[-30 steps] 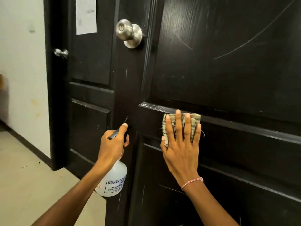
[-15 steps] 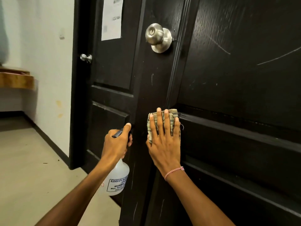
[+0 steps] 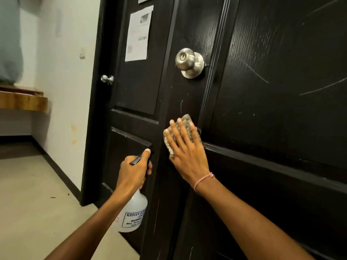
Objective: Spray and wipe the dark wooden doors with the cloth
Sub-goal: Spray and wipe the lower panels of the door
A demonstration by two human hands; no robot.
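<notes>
While the left hand (image 3: 133, 173) curls round the neck of the spray bottle (image 3: 135, 209), thumb laid along its black trigger head, it hangs low, just beside the door edge. I judge that this holds the nozzle ready for another squirt without crowding the cloth. To its right, the right hand (image 3: 187, 151) lies flat, fingers straight and slightly spread. It presses the folded cloth (image 3: 186, 117) against the near door (image 3: 272, 109), below the big knob (image 3: 189, 62); an open palm likely spreads the pressure for wiping. Counted from the left: two dark doors, the far door (image 3: 135, 87) first; two metal knobs, the small knob (image 3: 107, 79) leftmost; one full paper sheet (image 3: 138, 34); one bottle; one cloth.
</notes>
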